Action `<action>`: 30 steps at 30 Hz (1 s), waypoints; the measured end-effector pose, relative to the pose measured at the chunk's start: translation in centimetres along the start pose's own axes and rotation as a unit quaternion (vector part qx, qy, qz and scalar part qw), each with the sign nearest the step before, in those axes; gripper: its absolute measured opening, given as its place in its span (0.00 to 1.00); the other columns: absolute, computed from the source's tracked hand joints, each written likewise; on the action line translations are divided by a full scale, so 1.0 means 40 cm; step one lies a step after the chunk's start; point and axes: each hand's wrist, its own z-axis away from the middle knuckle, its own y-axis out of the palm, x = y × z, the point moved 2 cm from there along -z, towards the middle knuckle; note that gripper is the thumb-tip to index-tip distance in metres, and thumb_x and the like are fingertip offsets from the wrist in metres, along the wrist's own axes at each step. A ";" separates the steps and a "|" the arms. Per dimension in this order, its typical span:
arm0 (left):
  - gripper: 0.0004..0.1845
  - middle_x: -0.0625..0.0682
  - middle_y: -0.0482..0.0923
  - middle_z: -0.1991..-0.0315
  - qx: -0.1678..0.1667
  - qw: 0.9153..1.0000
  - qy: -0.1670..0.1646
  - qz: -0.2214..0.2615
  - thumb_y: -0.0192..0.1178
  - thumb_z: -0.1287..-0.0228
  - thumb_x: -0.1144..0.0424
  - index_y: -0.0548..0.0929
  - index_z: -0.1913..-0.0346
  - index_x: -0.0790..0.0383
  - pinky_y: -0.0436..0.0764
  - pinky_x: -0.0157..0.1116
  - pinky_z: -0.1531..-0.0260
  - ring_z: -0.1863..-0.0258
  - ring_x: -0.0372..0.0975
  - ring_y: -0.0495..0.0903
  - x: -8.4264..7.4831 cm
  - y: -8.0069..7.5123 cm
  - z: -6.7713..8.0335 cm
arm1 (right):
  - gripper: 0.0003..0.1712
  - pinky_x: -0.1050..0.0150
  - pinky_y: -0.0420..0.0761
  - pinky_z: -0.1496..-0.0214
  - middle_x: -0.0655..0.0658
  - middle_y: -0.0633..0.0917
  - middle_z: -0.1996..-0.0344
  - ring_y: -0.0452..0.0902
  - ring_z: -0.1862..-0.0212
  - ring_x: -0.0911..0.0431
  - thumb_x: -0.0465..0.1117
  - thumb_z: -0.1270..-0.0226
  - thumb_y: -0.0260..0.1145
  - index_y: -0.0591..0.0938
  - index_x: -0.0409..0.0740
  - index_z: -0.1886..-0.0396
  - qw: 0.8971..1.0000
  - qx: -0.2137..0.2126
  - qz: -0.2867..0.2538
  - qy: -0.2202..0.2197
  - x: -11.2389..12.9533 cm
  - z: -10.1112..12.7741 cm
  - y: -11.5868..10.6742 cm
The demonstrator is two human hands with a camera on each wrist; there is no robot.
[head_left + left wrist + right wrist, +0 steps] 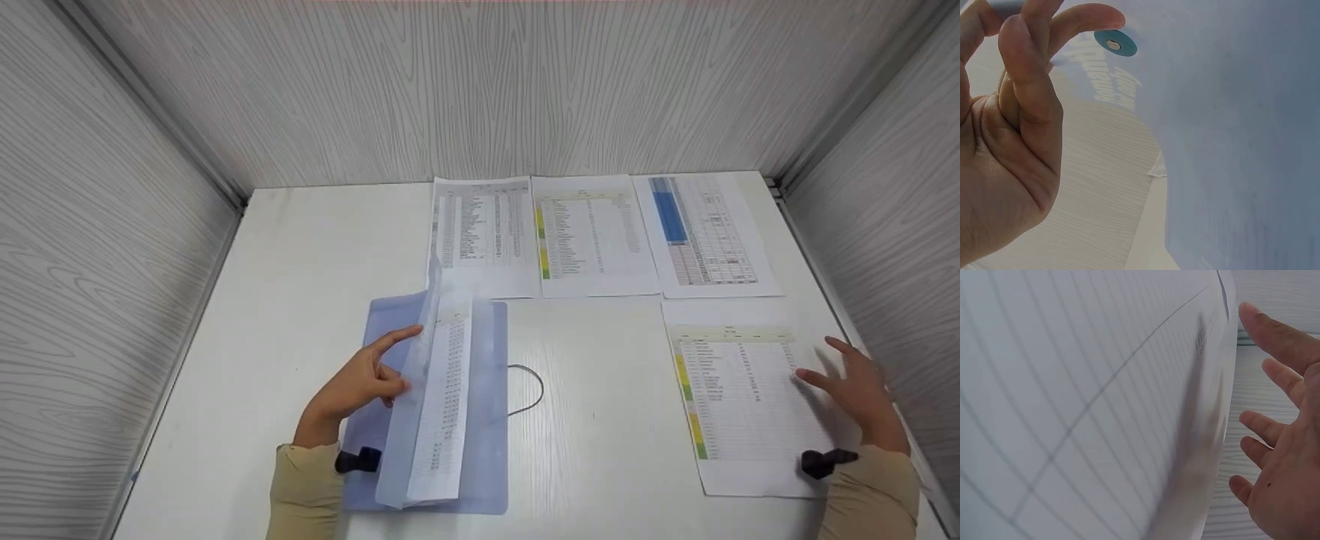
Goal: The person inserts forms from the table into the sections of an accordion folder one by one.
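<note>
A translucent blue document folder (491, 420) lies on the table with its cover flap (405, 435) lifted upright. A printed sheet (442, 405) stands along the flap's right side. My left hand (364, 379) is on the flap's left side, index finger stretched to it. In the left wrist view that fingertip is right at a round teal button (1116, 43) on the plastic; the other fingers bend loosely round nothing. My right hand (859, 386), fingers spread and holding nothing, hovers by the right edge of a printed table sheet (735, 420), which fills much of the right wrist view.
Along the table's back edge lie three printed sheets side by side: a grey one (484, 225), a yellow-green one (592, 240) and a blue-marked one (705, 232). A thin cord loop (541, 386) sticks out from the folder's right side. Wood-grain panels (480, 90) enclose the table.
</note>
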 end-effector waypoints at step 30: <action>0.43 0.41 0.68 0.89 -0.001 1.000 -0.007 0.010 0.60 0.41 0.73 0.53 0.24 0.59 0.74 0.29 0.79 0.86 0.32 0.70 -0.001 0.000 0.004 | 0.41 0.33 0.64 0.44 0.19 0.61 0.37 0.60 0.40 0.25 0.40 0.34 0.63 0.56 0.28 0.28 1.000 -0.012 0.012 0.013 -0.001 -0.010 0.047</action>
